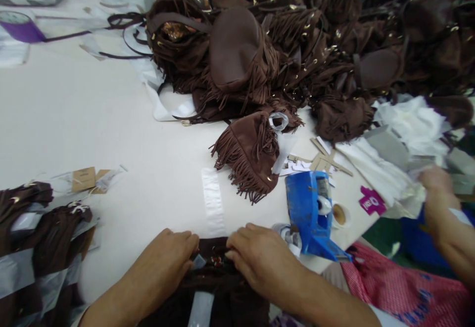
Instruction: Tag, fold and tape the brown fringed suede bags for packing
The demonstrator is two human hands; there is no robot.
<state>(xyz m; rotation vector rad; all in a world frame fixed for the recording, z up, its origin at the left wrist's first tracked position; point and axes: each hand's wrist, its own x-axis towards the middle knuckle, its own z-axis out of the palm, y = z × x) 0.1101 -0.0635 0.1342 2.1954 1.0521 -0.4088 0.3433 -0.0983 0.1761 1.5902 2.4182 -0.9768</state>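
A dark brown bag (222,292) lies at the near edge of the table, with a translucent strip on its front. My left hand (168,255) is closed on its upper left edge, and my right hand (260,255) grips the upper right edge, fingers bent over it. Between the hands a small metal fitting shows on the bag. Just beyond it a white strip (213,201) lies on the white table (92,109). Farther off rests a small fringed brown pouch (248,151).
Brown fringed bags (237,50) are heaped at the back. A blue tape dispenser (308,208) stands right of my hands. Wrapped brown items (48,238) lie at the left. Another person's hand (438,183) touches white paper (415,124) at the right, above a pink sack (411,287).
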